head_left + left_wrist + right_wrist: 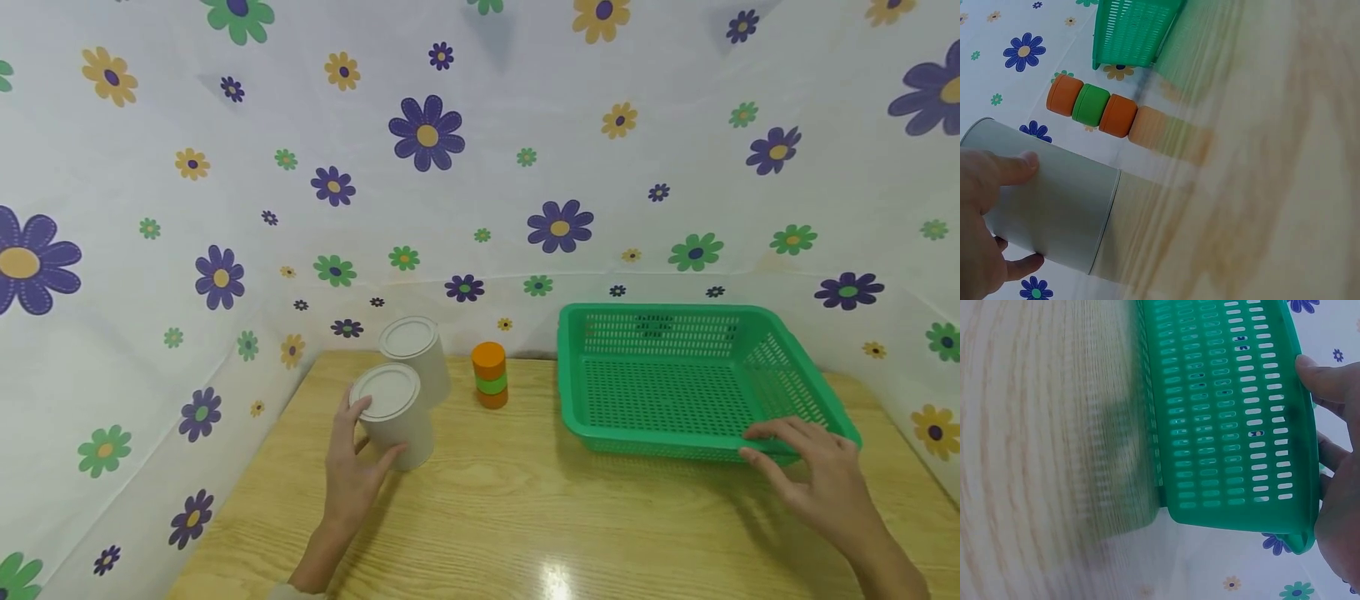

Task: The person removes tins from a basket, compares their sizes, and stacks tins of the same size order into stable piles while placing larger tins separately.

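Note:
Near the table's left side my left hand (351, 485) holds a pale grey lidded can (403, 432), thumb on its near side and fingers round the far left. The left wrist view shows the thumb lying along the wall of this can (1063, 206). Right behind stands a second, similar can (432, 372). At the right, my right hand (823, 482) grips the near right rim of a green plastic basket (660, 444). In the right wrist view the thumb is outside the basket wall (1222, 444), and the other fingers are partly hidden behind the rim.
A short stack of rounded orange and green pieces (491, 385) stands between the cans and the basket. The wooden table (540, 517) backs onto a white flowered sheet (495, 183), which also runs along both sides.

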The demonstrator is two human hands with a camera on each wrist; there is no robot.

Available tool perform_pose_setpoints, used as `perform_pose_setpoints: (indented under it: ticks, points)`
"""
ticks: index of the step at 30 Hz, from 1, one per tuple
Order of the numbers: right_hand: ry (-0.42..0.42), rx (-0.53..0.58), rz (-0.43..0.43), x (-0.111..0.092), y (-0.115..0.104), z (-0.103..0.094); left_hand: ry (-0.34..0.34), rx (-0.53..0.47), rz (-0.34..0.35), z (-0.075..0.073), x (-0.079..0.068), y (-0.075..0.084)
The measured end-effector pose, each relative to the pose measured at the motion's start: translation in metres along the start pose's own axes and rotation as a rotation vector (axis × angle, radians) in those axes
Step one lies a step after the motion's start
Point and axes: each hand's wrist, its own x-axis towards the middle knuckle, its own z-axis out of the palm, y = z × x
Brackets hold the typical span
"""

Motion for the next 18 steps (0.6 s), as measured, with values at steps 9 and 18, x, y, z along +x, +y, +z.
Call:
perform_pose_setpoints:
  ticks: [9, 18]
  points:
    - [-0.011, -0.001, 0.013, -0.0012, 0.0019, 0.0000, 0.001, 0.010, 0.005, -0.0013, -0.0001, -0.0020]
    - [-0.015, -0.008, 0.000, 0.0006, -0.0001, -0.0018, -0.001, -0.012, 0.006, -0.0020, 0.0002, -0.0039]
